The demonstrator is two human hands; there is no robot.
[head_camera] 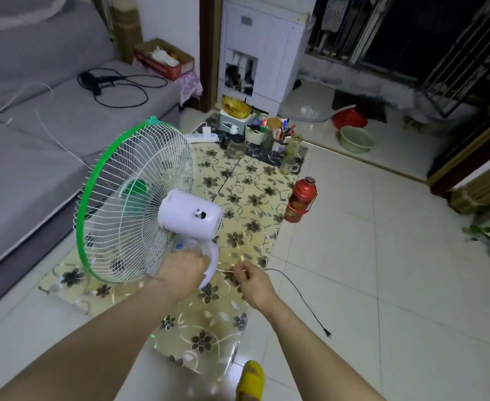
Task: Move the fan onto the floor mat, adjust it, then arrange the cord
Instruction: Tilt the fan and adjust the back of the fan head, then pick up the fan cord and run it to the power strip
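Left hand (183, 269) clasps fan (139, 204) neck on mat (246, 192); right hand (251, 277) pinches cord (295, 290).

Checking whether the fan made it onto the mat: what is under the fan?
The floral floor mat lies under the fan. The left hand grips the fan's stand and covers its base, so the contact with the mat cannot be seen.

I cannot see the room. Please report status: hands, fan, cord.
Left hand on fan stand. Right hand pinching cord. Fan on mat; plug loose on floor. Nothing blocking.
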